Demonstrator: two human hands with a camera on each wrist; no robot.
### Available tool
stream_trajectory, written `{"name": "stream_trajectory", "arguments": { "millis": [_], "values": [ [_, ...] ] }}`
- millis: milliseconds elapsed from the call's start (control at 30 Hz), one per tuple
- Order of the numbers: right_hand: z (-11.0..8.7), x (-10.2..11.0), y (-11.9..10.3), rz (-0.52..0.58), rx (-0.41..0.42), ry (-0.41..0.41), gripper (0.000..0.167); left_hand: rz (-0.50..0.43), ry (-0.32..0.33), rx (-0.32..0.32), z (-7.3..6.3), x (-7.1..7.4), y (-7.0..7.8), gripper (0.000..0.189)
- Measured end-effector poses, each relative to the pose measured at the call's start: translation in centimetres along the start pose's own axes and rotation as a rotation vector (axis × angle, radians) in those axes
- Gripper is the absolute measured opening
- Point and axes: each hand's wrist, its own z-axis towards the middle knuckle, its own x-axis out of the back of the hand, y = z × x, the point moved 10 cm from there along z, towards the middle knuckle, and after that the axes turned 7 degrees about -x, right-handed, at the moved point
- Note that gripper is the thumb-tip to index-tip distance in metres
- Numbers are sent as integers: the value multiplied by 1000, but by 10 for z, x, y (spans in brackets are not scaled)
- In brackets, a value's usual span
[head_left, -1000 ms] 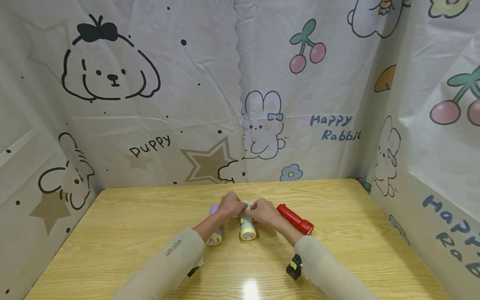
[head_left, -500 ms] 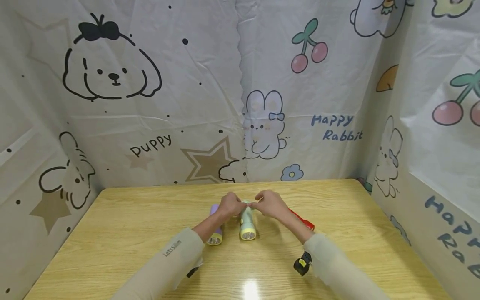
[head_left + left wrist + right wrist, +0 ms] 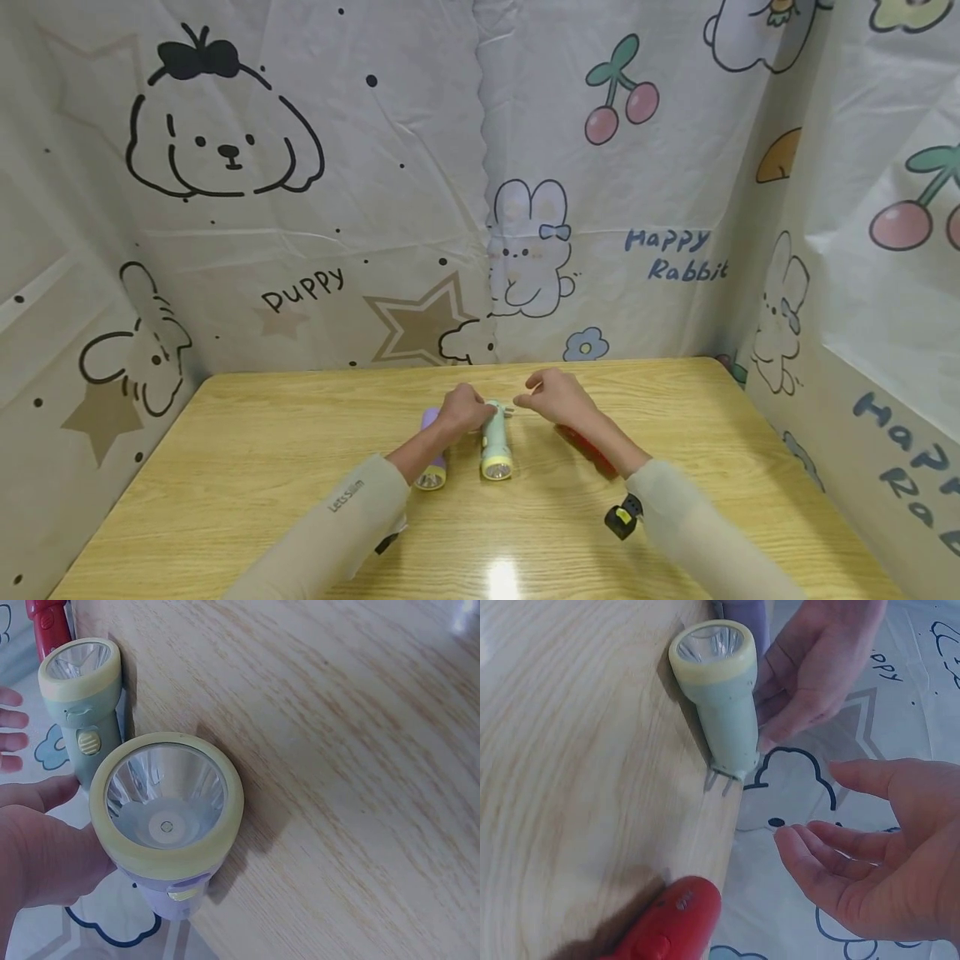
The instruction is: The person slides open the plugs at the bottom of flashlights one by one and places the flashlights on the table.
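Note:
A pale green flashlight [image 3: 496, 442] with a cream head lies on the table, its lens toward me. Two metal plug prongs [image 3: 720, 781] stick out sideways from its tail end. My left hand [image 3: 462, 410] holds that tail end, the thumb against the body in the right wrist view. My right hand [image 3: 557, 396] hovers just right of the prongs, apart from them, fingers loosely bent around nothing. Left of the green one lies a purple flashlight [image 3: 172, 896], partly hidden under my left forearm. A red flashlight [image 3: 676, 919] lies to the right, mostly covered by my right forearm in the head view.
The wooden table [image 3: 285, 467] ends at its far edge just beyond my hands. A printed white curtain [image 3: 405, 200] hangs behind it and along the sides. A black wrist camera [image 3: 621, 518] hangs from my right sleeve.
My right hand has let go of the green flashlight's tail and drawn off to the right and away from me. The prongs now show there. My left hand has stayed put.

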Motion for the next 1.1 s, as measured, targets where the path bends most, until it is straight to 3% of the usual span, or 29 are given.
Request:
{"name": "stream_trajectory", "arguments": {
  "millis": [467, 1100],
  "values": [
    [1, 11, 18, -32, -41, -44, 46, 11, 0, 17, 0, 1, -2, 50],
    [0, 22, 50, -86, -53, -39, 48, 1, -16, 5, -1, -2, -2, 52]
  ]
}}
